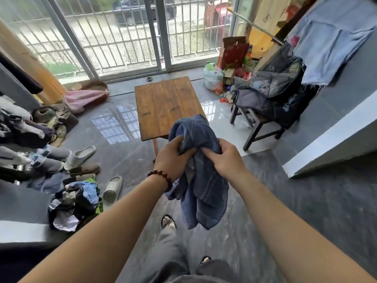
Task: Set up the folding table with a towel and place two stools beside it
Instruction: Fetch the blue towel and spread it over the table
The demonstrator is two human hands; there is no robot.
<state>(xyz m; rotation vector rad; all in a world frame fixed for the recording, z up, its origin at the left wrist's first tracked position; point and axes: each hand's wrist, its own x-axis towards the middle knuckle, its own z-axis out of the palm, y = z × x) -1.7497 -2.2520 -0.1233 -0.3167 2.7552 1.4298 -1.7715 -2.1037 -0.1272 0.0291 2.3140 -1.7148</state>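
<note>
A bunched blue towel (201,172) hangs in front of me, held up in the air by both hands. My left hand (173,158), with a bead bracelet at the wrist, grips its upper left part. My right hand (224,159) pinches the cloth just to the right. Beyond the towel stands the low wooden folding table (163,105), unfolded on the shiny floor, its top bare. The towel's upper edge covers the table's near right corner from view. A dark wooden stool (257,127), draped with clothes, stands to the table's right.
Piles of clothes (73,203) and several slippers (81,156) lie on the floor at left. Bags and boxes (228,74) crowd the far right corner by the barred glass doors (130,33). A grey counter (336,119) with blue cloth runs along the right.
</note>
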